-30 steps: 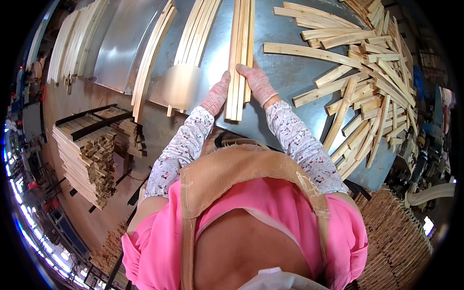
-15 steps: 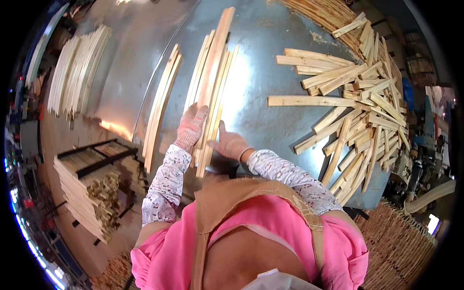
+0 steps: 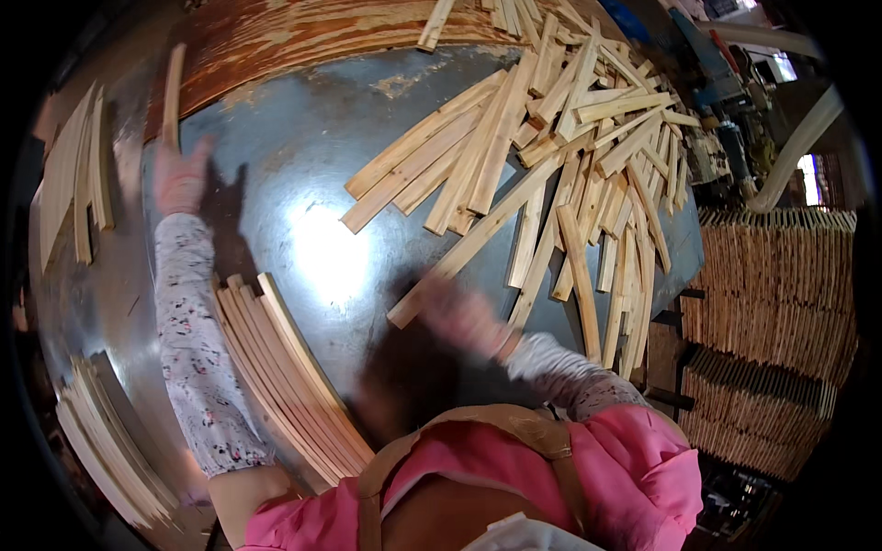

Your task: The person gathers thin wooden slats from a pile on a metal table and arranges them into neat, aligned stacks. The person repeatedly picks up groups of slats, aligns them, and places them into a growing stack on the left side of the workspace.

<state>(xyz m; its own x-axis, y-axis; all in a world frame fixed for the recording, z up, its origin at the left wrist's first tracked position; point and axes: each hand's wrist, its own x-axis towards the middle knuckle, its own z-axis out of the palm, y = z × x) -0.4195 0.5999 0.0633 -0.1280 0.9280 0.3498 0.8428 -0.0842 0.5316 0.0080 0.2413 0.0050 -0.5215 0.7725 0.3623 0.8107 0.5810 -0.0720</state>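
I've got my left arm (image 3: 186, 340) stretched long, left hand (image 3: 181, 179) out at ten o'clock, thumb (image 3: 206, 150) spread; my right hand (image 3: 462, 320), blurred, sits near centre, its forearm (image 3: 571, 375) toward four o'clock.

Open tabletop (image 3: 276, 165) lies between the slat row (image 3: 294, 376) and obstructing slat heap (image 3: 551, 165).
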